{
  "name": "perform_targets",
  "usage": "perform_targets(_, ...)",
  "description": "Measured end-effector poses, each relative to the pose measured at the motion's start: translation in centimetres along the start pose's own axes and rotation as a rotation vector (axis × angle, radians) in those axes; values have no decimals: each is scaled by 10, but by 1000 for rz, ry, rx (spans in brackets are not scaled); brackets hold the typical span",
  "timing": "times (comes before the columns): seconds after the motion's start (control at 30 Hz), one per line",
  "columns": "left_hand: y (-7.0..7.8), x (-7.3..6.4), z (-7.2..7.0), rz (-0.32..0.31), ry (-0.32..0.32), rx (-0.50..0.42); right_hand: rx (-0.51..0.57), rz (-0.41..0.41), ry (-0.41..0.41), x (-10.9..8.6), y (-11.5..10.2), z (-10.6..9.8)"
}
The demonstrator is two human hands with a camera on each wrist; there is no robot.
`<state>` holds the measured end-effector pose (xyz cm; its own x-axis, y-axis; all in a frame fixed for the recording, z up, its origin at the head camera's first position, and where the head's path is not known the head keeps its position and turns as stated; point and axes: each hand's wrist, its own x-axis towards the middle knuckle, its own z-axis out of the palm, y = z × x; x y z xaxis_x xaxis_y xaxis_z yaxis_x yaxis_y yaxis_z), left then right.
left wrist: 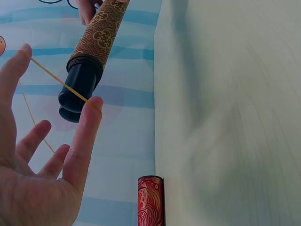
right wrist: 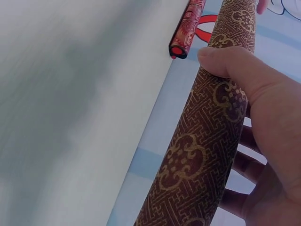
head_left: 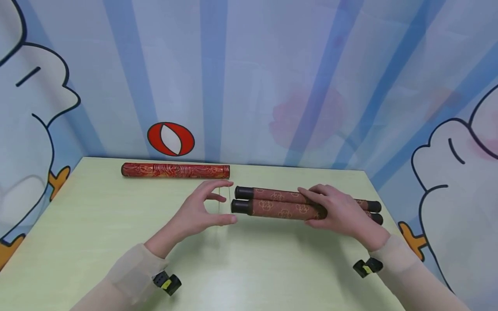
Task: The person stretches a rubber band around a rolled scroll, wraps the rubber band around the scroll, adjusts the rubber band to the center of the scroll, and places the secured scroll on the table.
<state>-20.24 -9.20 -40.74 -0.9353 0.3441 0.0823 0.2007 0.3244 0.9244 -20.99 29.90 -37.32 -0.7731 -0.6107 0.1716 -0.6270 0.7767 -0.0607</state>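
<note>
While my right hand grasped two brown patterned scrolls side by side, right of the frame's centre, my left hand was spread wide near the middle, clutching nothing, with a thin yellow rubber band stretched over its thumb and fingers. That band hung just beside the scrolls' black end knobs; I couldn't tell whether they touched. Toward the upper left, a red patterned tube lay along the far edge of the tabletop.

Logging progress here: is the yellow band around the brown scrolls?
No, the yellow band is stretched across the left grip, off the end of the brown scrolls.
</note>
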Motion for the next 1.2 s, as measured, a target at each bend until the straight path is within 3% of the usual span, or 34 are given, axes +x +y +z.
perform_targets(0.47,8,4,-1,87,-3,-11,-22,-90,96,2,-10,-7)
perform_targets(0.7,12,4,4,85,10,-34,-21,-129,148,4,-13,-9)
perform_targets(0.97,19,4,8,120,40,7,-33,-168,185,8,-18,-10)
perform_targets(1.2,22,3,10,118,30,-5,-34,-196,216,11,-22,-10)
